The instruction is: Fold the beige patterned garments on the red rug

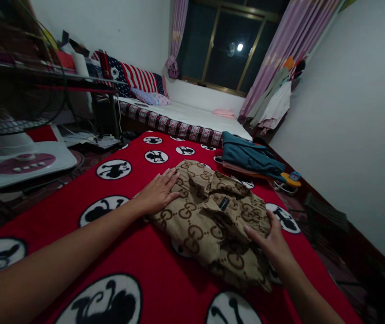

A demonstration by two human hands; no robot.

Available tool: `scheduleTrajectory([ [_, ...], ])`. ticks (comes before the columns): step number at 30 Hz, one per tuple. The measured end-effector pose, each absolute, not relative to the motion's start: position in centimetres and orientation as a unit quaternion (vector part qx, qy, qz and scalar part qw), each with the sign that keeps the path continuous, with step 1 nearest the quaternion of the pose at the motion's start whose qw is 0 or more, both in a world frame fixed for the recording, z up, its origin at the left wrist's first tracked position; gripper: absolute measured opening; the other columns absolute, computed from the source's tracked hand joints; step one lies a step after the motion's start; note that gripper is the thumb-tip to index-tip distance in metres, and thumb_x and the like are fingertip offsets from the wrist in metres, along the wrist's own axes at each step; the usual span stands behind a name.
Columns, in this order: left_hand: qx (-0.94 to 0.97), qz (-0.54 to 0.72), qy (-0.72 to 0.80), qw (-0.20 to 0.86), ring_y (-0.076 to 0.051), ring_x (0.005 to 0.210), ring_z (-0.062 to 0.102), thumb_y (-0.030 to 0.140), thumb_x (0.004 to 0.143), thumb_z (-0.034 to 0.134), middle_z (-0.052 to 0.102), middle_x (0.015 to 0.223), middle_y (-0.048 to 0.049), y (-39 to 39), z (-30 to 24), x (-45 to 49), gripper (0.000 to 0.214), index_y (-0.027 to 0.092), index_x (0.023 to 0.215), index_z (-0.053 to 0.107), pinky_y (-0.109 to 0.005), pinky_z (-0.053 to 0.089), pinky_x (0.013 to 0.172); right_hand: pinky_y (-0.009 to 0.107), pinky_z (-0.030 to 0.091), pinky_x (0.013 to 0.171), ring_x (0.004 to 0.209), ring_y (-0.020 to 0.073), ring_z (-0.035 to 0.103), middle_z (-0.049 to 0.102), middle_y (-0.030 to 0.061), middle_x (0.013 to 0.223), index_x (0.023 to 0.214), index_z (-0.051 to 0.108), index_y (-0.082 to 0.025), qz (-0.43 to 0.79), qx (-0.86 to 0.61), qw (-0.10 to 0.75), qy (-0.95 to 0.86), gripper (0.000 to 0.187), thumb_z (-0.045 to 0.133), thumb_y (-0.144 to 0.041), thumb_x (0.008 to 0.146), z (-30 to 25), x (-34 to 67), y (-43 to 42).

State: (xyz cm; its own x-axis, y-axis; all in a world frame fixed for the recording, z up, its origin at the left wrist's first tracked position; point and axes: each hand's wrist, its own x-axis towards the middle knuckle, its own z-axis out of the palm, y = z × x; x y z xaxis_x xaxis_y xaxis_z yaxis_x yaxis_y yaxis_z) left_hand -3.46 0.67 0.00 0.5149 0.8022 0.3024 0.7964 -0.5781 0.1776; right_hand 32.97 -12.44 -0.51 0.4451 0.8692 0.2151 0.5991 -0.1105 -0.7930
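A tan shirt with a brown monogram print [209, 220] lies partly folded on a red blanket with round black-and-white patches [135, 279]. A small black label shows near its collar. My left hand [158, 191] rests flat on the shirt's left edge, fingers stretched out. My right hand [268, 238] lies on the shirt's right side, fingers extended and pressing the cloth down. Neither hand grips anything.
Folded teal clothing [249, 157] sits on a pinkish piece at the blanket's far right. A second bed with a white sheet [192, 114] and striped pillows stands behind. A standing fan [13, 90] and cluttered desk are at left. Clothes hang by the window curtain [273, 103].
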Motion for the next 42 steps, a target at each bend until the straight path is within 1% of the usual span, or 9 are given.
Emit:
scheduleTrajectory([
  [3, 0.862, 0.207, 0.458, 0.056, -0.026, 0.147, 0.016, 0.056, 0.094, 0.034, 0.018, 0.159, -0.0115, 1.4, 0.3, -3.5, 0.069, 0.017, 0.151, 0.027, -0.041, 0.019, 0.118, 0.048, 0.037, 0.108, 0.13, 0.0361, 0.045, 0.038, 0.0183, 0.145, 0.143, 0.027, -0.02, 0.193, -0.735, 0.45, -0.468, 0.114, 0.075, -0.064, 0.051, -0.1, 32.3, -12.7],
  [9, 0.772, 0.296, 0.53, 0.187, -0.026, 0.12, 0.056, 0.056, 0.086, 0.047, 0.061, 0.13, -0.0079, 3.7, 2.9, -3.2, 0.056, 0.021, 0.128, 0.057, -0.034, 0.043, 0.101, 0.045, 0.053, 0.092, 0.116, 0.0349, 0.059, 0.047, 0.0176, 0.14, 0.146, 0.022, -0.025, 0.265, -0.734, 0.471, -0.412, 0.119, 0.082, -0.055, 0.048, 1.4, 31.5, -13.6],
  [15, 0.714, 0.216, 0.636, 0.197, -0.038, 0.121, 0.053, 0.077, 0.066, 0.057, 0.055, 0.135, -0.021, 4.5, 3.1, -3.5, 0.095, 0.012, 0.135, 0.049, -0.041, 0.044, 0.095, 0.044, 0.059, 0.077, 0.1, 0.034, 0.068, 0.059, 0.0177, 0.131, 0.148, 0.019, -0.024, 0.346, -0.709, 0.503, -0.353, 0.117, 0.082, -0.046, 0.051, 3.0, 30.3, -14.7],
  [22, 0.732, 0.215, 0.58, 0.286, -0.029, 0.091, 0.068, 0.068, 0.065, 0.063, 0.074, 0.093, -0.0065, 2.5, 3.5, -5.0, 0.053, 0.022, 0.09, 0.07, -0.03, 0.049, 0.071, 0.041, 0.058, 0.079, 0.099, 0.032, 0.068, 0.065, 0.014, 0.121, 0.141, 0.035, -0.022, 0.31, -0.696, 0.504, -0.407, 0.1, 0.078, -0.037, 0.053, 3.8, 30.4, -15.0],
  [27, 0.691, 0.289, 0.604, 0.272, -0.031, 0.091, 0.068, 0.058, 0.055, 0.075, 0.073, 0.098, -0.0081, -0.6, 4.3, -5.4, 0.059, 0.018, 0.096, 0.062, -0.032, 0.052, 0.074, 0.039, 0.057, 0.076, 0.092, 0.0307, 0.069, 0.07, 0.01, 0.11, 0.136, 0.045, -0.023, 0.215, -0.694, 0.493, -0.478, 0.09, 0.075, -0.032, 0.051, 7.6, 31.2, -13.5],
  [30, 0.646, 0.308, 0.589, 0.374, -0.03, 0.091, 0.069, 0.055, 0.053, 0.078, 0.073, 0.097, -0.0069, -3.5, 4.5, -5.7, 0.063, 0.019, 0.1, 0.059, -0.033, 0.054, 0.075, 0.04, 0.056, 0.079, 0.094, 0.0299, 0.068, 0.069, 0.0095, 0.112, 0.135, 0.047, -0.022, 0.145, -0.687, 0.485, -0.522, 0.084, 0.072, -0.034, 0.056, 9.2, 32.8, -11.8],
  [35, 0.568, 0.26, 0.541, 0.562, -0.028, 0.083, 0.07, 0.061, 0.055, 0.077, 0.073, 0.092, -0.0085, -6.7, 4.7, -6.5, 0.08, 0.017, 0.116, 0.048, -0.031, 0.054, 0.058, 0.053, 0.046, 0.094, 0.115, 0.039, 0.056, 0.059, 0.0179, 0.129, 0.131, 0.052, -0.016, -0.056, -0.745, 0.243, -0.619, 0.073, 0.071, -0.03, 0.062, 8.7, 35.2, -9.6],
  [38, 0.576, 0.284, 0.555, 0.529, -0.027, 0.078, 0.07, 0.063, 0.057, 0.076, 0.071, 0.088, -0.0074, -6.4, 4.6, -6.7, 0.093, 0.018, 0.13, 0.039, -0.028, 0.05, 0.05, 0.052, 0.039, 0.102, 0.128, 0.0369, 0.045, 0.047, 0.0195, 0.141, 0.137, 0.045, -0.014, -0.179, -0.697, 0.21, -0.662, 0.069, 0.065, -0.028, 0.073, 8.7, 33.4, -9.6],
  [42, 0.586, 0.301, 0.566, 0.495, -0.029, 0.085, 0.07, 0.062, 0.058, 0.076, 0.071, 0.093, -0.01, -5.5, 4.5, -6.3, 0.102, 0.018, 0.139, 0.032, -0.03, 0.054, 0.057, 0.044, 0.034, 0.11, 0.131, 0.0271, 0.043, 0.052, 0.0114, 0.138, 0.136, 0.047, -0.021, -0.171, -0.553, 0.229, -0.783, 0.053, 0.055, -0.037, 0.087, 8.3, 29.4, -9.6],
])
